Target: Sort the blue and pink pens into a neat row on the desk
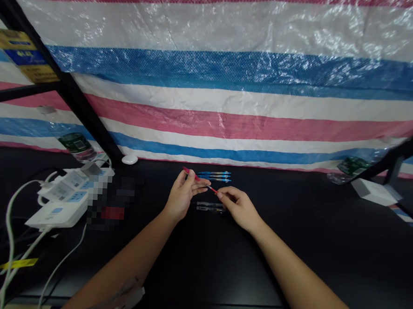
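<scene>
In the middle of the black table my left hand (183, 195) pinches a red pen (188, 172) between thumb and finger. My right hand (236, 205) is closed on a thin pen refill (213, 190), red where my fingertips hold it and paler toward my left palm. The refill's far end lies close to my left fingers; whether it touches the pen I cannot tell. Just behind the hands lie several blue pens (219, 176) side by side. Below my fingers rest clear pens with dark parts (208, 207), partly covered by my right hand.
To the left sits a white power strip (59, 215) with plugs and cables. Plastic bottles (76, 144) stand on the left and lean on the right. A white box (375, 192) lies at the right, a white mouse-like object (129, 159) at the back. A striped sheet (229, 125) hangs behind.
</scene>
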The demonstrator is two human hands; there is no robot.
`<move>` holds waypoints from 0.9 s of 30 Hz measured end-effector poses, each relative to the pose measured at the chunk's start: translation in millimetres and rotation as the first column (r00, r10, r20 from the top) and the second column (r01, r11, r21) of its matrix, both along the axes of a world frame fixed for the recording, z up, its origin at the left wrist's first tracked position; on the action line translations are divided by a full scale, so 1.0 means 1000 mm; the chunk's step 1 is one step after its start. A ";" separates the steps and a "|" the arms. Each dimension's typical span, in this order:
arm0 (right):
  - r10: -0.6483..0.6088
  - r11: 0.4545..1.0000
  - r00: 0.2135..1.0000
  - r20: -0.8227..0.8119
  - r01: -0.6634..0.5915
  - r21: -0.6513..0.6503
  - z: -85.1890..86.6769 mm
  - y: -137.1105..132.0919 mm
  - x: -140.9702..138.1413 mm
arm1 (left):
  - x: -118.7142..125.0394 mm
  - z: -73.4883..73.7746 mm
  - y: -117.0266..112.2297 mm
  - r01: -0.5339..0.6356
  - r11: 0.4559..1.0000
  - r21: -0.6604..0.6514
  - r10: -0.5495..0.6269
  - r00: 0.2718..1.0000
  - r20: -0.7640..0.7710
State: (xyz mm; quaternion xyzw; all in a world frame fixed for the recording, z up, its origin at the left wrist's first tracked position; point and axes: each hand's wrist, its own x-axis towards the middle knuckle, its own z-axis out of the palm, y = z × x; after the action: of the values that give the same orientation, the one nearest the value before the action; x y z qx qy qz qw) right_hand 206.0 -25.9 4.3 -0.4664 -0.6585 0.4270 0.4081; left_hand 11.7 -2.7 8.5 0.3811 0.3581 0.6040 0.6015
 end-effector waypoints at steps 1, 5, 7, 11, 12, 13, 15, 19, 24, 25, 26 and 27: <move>0.000 1.000 1.000 0.003 0.000 0.002 0.000 0.000 0.000 | 0.000 0.000 0.000 0.001 1.000 -0.003 -0.001 1.000 -0.003; -0.008 1.000 1.000 0.003 0.008 0.003 0.001 0.000 0.000 | -0.001 -0.001 0.000 0.009 1.000 0.000 -0.009 1.000 -0.006; -0.009 1.000 1.000 0.004 0.009 0.003 0.001 0.000 0.000 | -0.001 -0.002 0.000 0.020 1.000 0.002 -0.020 1.000 -0.010; -0.005 1.000 1.000 0.012 0.005 0.008 0.000 0.000 0.001 | 0.000 -0.002 0.000 0.065 0.998 0.008 -0.065 0.998 -0.015; -0.002 1.000 1.000 0.012 0.002 0.012 0.000 0.000 0.001 | 0.000 -0.002 -0.001 0.076 0.997 0.012 -0.076 0.997 -0.019; 0.001 1.000 1.000 0.013 -0.001 0.015 0.000 0.000 0.001 | 0.000 -0.003 -0.001 0.088 0.996 0.018 -0.087 0.996 -0.022; 0.005 1.000 1.000 0.013 -0.006 0.023 0.001 0.000 0.001 | 0.000 -0.003 -0.002 0.108 0.994 0.027 -0.107 0.994 -0.032; 0.005 0.998 1.000 0.028 -0.007 0.061 0.002 0.000 0.003 | 0.000 -0.004 -0.004 0.168 0.985 0.033 -0.165 0.984 -0.066; 0.017 0.995 1.000 -0.020 -0.014 0.100 0.003 -0.001 0.002 | 0.003 -0.004 -0.006 0.191 0.980 0.059 -0.186 0.979 -0.078; 0.012 0.995 0.999 -0.044 -0.008 0.099 0.002 -0.001 0.001 | 0.003 -0.005 -0.006 0.190 0.980 0.058 -0.185 0.979 -0.081; 0.001 0.995 0.998 -0.070 0.006 0.097 0.001 -0.001 0.001 | 0.004 -0.006 -0.007 0.190 0.980 0.054 -0.186 0.979 -0.083; -0.017 0.995 0.995 -0.096 0.026 0.096 0.000 -0.001 0.000 | 0.005 -0.006 -0.007 0.193 0.980 0.050 -0.189 0.979 -0.081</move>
State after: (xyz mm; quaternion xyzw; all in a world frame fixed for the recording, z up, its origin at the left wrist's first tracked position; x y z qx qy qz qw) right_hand 205.9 -27.2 4.1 -0.4322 -0.6533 0.4116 0.4659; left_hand 17.0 -10.0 2.4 0.4537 0.3250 0.5386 0.6313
